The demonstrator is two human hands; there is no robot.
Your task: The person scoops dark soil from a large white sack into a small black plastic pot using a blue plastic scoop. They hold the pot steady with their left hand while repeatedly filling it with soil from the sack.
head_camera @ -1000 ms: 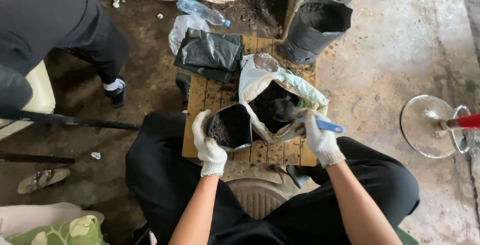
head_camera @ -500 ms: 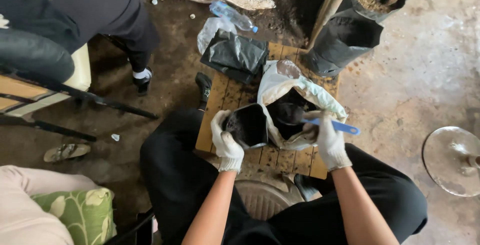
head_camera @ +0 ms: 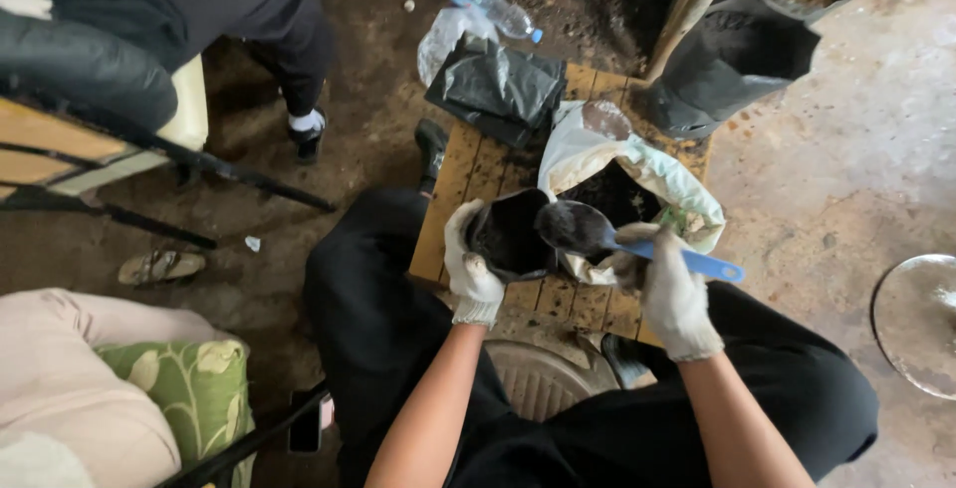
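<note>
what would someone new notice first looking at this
The gloved hands at centre: the left hand holds a small black grow bag open, and the right hand tips a blue-handled scoop of dark soil over it. Behind them, an open white soil sack lies on a wooden pallet.

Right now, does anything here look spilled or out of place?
A clear plastic bottle lies on its side on the dirt floor, and a lone sandal lies by the chair legs. Dark soil is scattered on the ground near the big black bag.
</note>
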